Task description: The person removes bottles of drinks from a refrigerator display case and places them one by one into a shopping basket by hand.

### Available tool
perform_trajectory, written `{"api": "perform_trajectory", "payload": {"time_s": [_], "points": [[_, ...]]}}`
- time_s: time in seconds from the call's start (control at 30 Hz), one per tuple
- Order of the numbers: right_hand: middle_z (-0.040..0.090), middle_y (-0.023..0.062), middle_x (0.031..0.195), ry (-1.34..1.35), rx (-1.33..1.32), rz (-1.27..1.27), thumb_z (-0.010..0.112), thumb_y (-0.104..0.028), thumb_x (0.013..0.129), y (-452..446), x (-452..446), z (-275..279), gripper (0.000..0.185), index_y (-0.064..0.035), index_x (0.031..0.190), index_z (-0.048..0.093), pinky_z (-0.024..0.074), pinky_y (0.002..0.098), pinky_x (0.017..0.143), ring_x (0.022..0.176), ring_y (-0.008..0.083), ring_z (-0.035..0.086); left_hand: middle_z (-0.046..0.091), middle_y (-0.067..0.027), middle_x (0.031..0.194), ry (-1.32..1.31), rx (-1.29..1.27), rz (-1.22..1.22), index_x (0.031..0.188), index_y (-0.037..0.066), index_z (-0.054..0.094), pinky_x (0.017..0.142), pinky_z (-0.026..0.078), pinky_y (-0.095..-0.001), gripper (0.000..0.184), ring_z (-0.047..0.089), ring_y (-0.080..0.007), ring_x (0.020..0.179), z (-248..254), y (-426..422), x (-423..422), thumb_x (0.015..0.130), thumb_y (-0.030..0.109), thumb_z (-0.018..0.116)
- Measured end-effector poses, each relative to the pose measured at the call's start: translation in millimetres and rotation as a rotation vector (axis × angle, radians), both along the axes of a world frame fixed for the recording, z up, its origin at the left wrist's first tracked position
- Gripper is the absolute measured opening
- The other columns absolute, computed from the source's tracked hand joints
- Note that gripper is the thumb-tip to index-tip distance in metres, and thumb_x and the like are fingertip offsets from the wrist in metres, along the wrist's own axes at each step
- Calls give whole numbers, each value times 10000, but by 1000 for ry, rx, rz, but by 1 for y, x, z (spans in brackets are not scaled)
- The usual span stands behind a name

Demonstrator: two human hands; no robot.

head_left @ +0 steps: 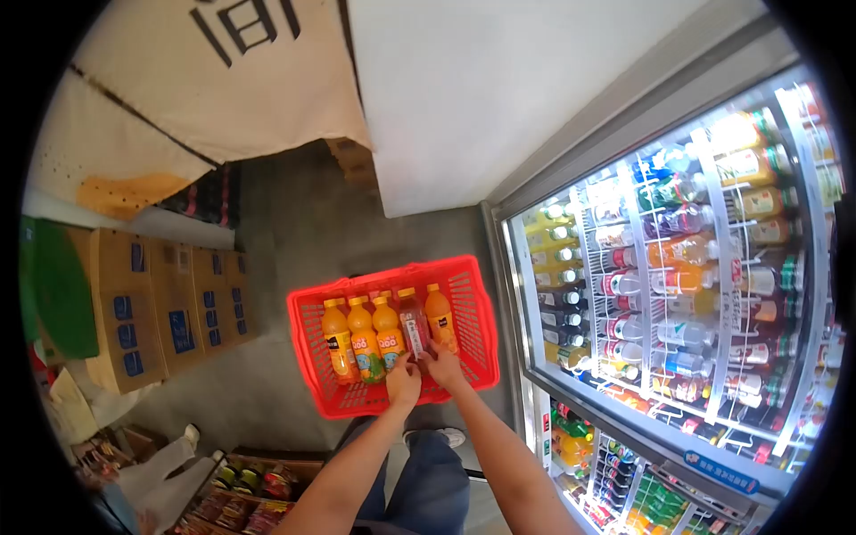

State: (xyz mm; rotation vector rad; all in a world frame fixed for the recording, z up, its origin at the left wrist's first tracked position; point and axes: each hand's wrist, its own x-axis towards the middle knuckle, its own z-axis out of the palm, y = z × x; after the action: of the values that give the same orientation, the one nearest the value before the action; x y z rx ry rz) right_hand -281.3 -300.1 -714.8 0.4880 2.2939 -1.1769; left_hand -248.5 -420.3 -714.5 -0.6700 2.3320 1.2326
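A red plastic shopping basket (392,274) holds several orange juice bottles lying in a row. In the middle of the row is a darker clear bottle with a white label (413,325). My right hand (442,366) is closed on the lower part of this bottle. My left hand (404,383) is also closed at its base, its fingertips partly hidden. To the left of it lie two Qoo juice bottles (361,332) and an orange bottle with a black label (338,343). Another orange juice bottle (439,312) lies on the right, beside my right hand.
A lit drinks fridge (642,259) full of bottles stands on the right. Stacked cardboard boxes (169,303) are on the left, under a hanging cloth curtain (232,98). Packaged goods (250,499) sit at the lower left, near another person's leg (165,473).
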Motion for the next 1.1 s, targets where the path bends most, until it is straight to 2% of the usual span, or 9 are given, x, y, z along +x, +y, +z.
{"api": "perform_trajectory", "payload": {"time_s": [0.13,0.3,0.37,0.43,0.47,0.57,0.77,1.03,1.1], "points": [[654,249,1092,75,-66,-62,600,-247,889,6,17,49,502,-42,1339,519,512,410,862,1025,368,643,703,-163,942,112,24,-43,1089,93,660,784,525,-414,228,676,-335,917,33,1,10,876,126,586],[664,202,1145,291,-191,-392,604,-251,921,44,35,163,433,-11,1280,571,503,340,905,1079,256,651,685,-129,981,215,446,-43,1085,10,639,822,504,-326,199,653,-218,920,111,52,-8,931,95,546],[668,97,1160,383,-300,-521,577,-214,961,70,43,206,379,-12,1282,573,472,291,938,1079,150,608,676,-129,1002,265,536,-107,1072,-2,636,819,501,-320,192,639,-215,941,180,91,-25,934,83,533],[658,69,1156,492,-341,-623,557,-176,978,100,56,273,354,3,1283,569,464,275,946,1066,119,588,670,-115,997,380,634,-246,1057,-2,637,815,496,-303,183,628,-206,953,228,131,-33,947,83,518],[643,69,1183,540,-380,-679,549,-175,985,117,66,288,360,5,1296,557,461,275,955,1083,122,582,663,-88,970,281,860,-198,1054,1,633,811,491,-285,180,620,-176,938,259,154,-31,963,95,509],[582,69,1272,657,-524,-784,517,-179,1008,165,114,351,388,-10,1357,502,465,280,968,1152,127,542,642,-55,949,317,892,-484,1057,-1,621,743,499,-258,188,616,-134,835,343,211,-7,987,114,490],[659,62,1104,861,-452,-1070,495,-273,1019,214,254,444,367,0,1243,594,519,278,886,1026,128,627,649,-70,922,223,1235,-890,1034,-17,616,718,500,-241,192,622,-111,813,441,279,95,1006,115,480],[690,102,997,945,-266,-1323,490,-310,1015,240,425,490,368,15,1103,639,547,291,802,909,160,669,618,-10,836,162,1206,-1195,1039,4,633,662,445,-208,175,555,-71,744,468,321,228,991,117,508],[677,136,1039,1278,-376,-1425,502,-274,1007,254,435,498,341,18,1150,606,548,322,831,939,204,670,621,-13,838,186,1227,-1199,1052,8,637,661,451,-211,178,553,-75,737,486,330,250,992,117,510]]}}
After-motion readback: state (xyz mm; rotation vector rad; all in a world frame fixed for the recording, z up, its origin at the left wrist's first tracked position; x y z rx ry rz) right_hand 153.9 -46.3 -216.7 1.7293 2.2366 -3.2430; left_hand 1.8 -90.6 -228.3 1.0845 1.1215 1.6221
